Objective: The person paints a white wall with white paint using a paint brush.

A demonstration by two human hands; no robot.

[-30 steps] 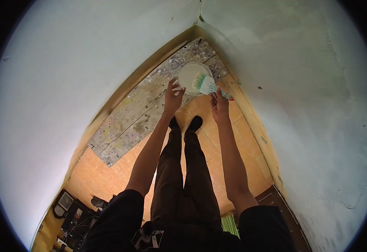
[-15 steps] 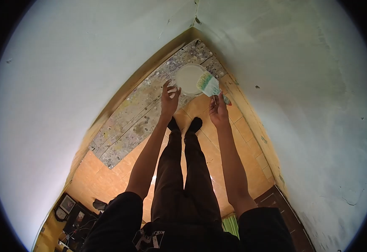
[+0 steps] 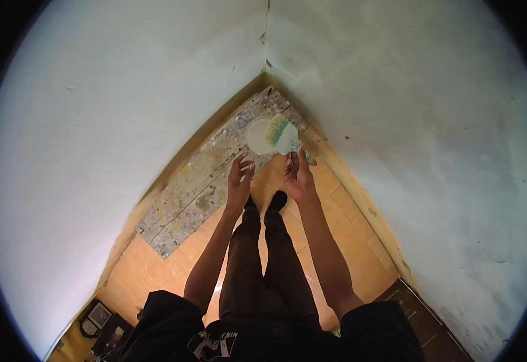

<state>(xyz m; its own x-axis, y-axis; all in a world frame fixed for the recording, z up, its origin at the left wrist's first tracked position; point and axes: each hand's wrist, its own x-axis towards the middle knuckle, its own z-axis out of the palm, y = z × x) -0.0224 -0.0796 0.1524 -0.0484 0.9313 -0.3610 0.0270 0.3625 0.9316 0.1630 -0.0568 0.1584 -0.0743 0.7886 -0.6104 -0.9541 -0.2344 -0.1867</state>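
Note:
My right hand (image 3: pixel 299 177) is closed round the handle of a wide paintbrush (image 3: pixel 287 140). Its pale bristles, streaked green, point up and to the left, and the ferrule is smeared white. The brush overlaps the right side of a round pale tub (image 3: pixel 256 137), whose whitish contents show inside the rim. The tub rests on a paint-spattered plank board (image 3: pixel 200 181). Below and left of the tub, my left hand (image 3: pixel 239 176) is empty, its fingers curved and spread apart.
Two pale walls, left (image 3: pixel 106 139) and right (image 3: pixel 408 157), meet in a cracked corner beyond the board. Orange floor tiles (image 3: pixel 330 223) lie under my feet. A dark object with a framed face (image 3: pixel 99 315) stands at the lower left, and a dark brown panel (image 3: pixel 411 314) at the lower right.
My view has tilted upward, so the board, tub and both hands sit lower in the picture. The brush stays in my right hand and overlaps more of the tub.

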